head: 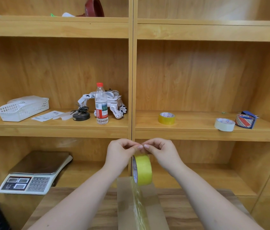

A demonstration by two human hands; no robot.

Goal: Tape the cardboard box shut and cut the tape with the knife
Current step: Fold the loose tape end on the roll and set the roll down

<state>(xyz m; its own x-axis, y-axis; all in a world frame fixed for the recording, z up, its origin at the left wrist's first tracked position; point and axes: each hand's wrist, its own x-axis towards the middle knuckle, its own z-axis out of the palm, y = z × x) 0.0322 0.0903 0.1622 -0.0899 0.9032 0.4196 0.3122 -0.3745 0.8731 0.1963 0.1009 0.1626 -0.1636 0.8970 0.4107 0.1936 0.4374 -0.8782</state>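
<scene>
A cardboard box (157,211) lies on the wooden table at the bottom centre, its flaps down. A yellow tape roll (144,170) is held upright just above the box's far edge. A shiny strip of tape (138,203) runs from the roll down along the middle of the box top toward me. My left hand (120,152) and my right hand (163,152) meet over the roll, with their fingertips pinched together at its top edge. No knife is in view.
A wooden shelf unit stands right behind the table (74,206). A digital scale (34,173) sits on its lower left shelf. The middle shelf holds a white basket (23,108), a water bottle (101,105), a toy robot (112,102) and three spare tape rolls (166,118).
</scene>
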